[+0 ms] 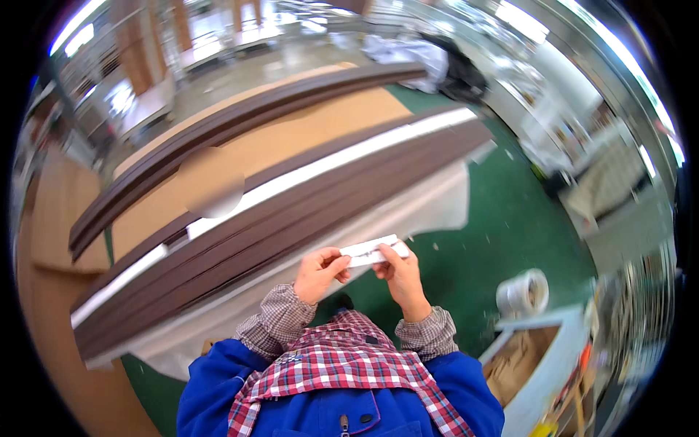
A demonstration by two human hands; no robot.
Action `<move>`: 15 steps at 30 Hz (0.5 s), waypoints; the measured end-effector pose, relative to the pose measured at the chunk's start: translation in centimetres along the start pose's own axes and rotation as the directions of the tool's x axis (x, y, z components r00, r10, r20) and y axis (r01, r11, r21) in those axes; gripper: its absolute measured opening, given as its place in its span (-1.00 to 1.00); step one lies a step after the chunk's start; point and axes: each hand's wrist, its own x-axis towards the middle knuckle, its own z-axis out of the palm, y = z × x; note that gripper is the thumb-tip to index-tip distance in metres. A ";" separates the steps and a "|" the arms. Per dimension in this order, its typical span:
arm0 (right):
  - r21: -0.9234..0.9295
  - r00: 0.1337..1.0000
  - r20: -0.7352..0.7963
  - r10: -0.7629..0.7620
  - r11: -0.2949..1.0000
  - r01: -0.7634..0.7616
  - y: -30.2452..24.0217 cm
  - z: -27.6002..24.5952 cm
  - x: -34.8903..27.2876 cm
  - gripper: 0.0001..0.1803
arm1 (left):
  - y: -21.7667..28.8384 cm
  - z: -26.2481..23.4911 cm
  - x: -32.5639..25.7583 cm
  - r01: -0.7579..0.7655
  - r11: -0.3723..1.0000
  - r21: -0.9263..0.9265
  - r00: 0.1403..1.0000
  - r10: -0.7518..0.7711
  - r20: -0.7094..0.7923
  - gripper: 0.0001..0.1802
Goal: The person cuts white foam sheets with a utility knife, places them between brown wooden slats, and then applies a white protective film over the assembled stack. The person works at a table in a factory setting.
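Between my two hands, in front of my checked apron, is a small flat white strip (364, 252), maybe folded paper or a label; its exact kind is too blurred to tell. My left hand (318, 274) pinches its left end with thumb and fingers. At the other end, my right hand (400, 275) grips it the same way. Just beyond my hands lie long dark brown boards (291, 218), side by side on a pale sheet (437, 204). A white strip (306, 171) runs lengthwise along them.
Farther off, another dark brown profile (240, 120) rests on tan cardboard (349, 109). A roll of clear wrap (523, 293) stands on the green floor (524, 218) to the right. Near it is a light blue bin (550, 371) with brown material inside. Cluttered shelving (568, 138) lines the right side.
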 end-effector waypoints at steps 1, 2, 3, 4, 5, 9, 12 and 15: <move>-0.015 1.000 0.005 0.017 1.000 -0.017 0.4 0.8 2.0 -0.79 | -0.2 -1.3 0.7 -0.003 1.000 0.012 0.999 0.004 -0.055 -0.77; -0.050 1.000 0.004 0.031 0.998 -0.031 0.9 1.5 3.9 -0.77 | 0.1 -2.3 1.1 0.008 1.000 -0.001 0.992 -0.008 -0.124 -0.78; -0.082 0.999 0.013 0.042 0.996 -0.041 0.8 1.8 5.4 -0.75 | 0.8 -2.5 1.2 0.014 1.000 -0.011 0.980 -0.016 -0.199 -0.79; -0.140 0.994 0.087 0.060 0.989 -0.048 1.1 1.8 7.2 -0.75 | 0.7 -3.3 1.6 0.026 0.999 -0.036 0.973 -0.034 -0.228 -0.78; -0.196 0.986 0.146 0.079 0.979 -0.049 1.5 2.0 9.0 -0.74 | 0.6 -4.1 2.0 0.025 0.998 -0.060 0.961 -0.041 -0.273 -0.78; -0.404 0.920 0.322 0.225 0.911 -0.081 3.0 4.3 13.4 -0.78 | -1.0 -6.6 2.8 0.006 0.994 -0.109 0.872 -0.059 -0.486 -0.75; -0.427 0.852 0.384 0.357 0.886 -0.180 4.7 6.4 15.3 -0.79 | -1.0 -8.5 1.9 -0.046 0.988 -0.146 0.789 -0.053 -0.612 -0.73; -0.465 0.767 0.463 0.445 0.858 -0.218 7.2 10.7 15.9 -0.78 | -1.4 -11.7 0.1 -0.175 0.979 -0.107 0.653 0.034 -0.756 -0.74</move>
